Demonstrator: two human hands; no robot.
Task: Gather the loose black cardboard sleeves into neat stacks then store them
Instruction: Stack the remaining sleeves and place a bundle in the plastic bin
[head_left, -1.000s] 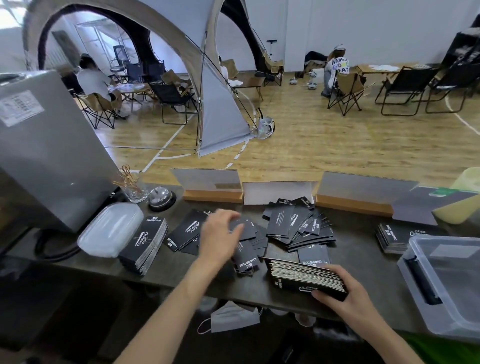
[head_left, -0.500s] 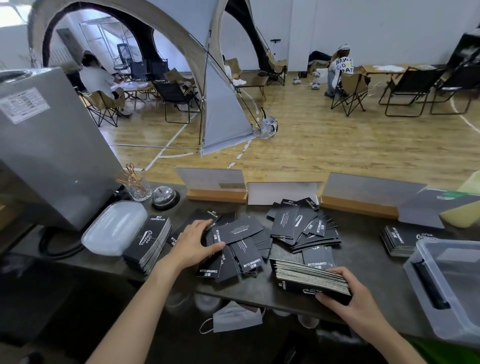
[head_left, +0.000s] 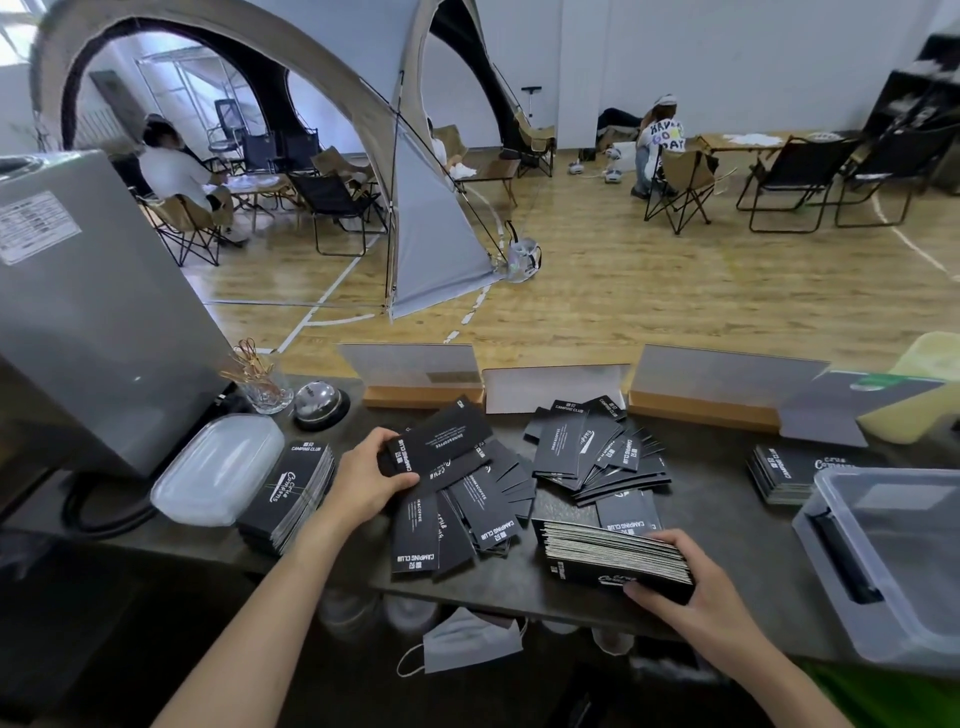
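Half a second ago the left hand (head_left: 371, 478) lay flat on the loose sleeves (head_left: 467, 519) with its fingers (head_left: 383, 436) spread. Now those fingers and the thumb are clamped on the left end of a single sleeve (head_left: 447, 441), which is raised off the heap and tilted, its far end pointing up and to the right. The heap beneath has shifted slightly. The right hand (head_left: 691, 577) has not moved: its fingers (head_left: 672, 543) stay curled over the near right corner of the gathered stack (head_left: 613, 556), thumb against the front face, holding it at the near edge of the counter (head_left: 717, 512).

The sleeves are flat black cardboard with white print, "CAMPING CLUB" legible on several. The gathered stack shows pale, closely layered edges along its top.

The loose sleeves lie scattered at mixed angles in the middle of the counter, just left of the gathered stack. A second, fanned heap (head_left: 597, 452) sits behind that stack. A neat left stack (head_left: 296, 493) leans beside a clear lid (head_left: 215, 470), and another pile (head_left: 784, 470) rests at the right, next to a clear plastic bin (head_left: 883, 561).
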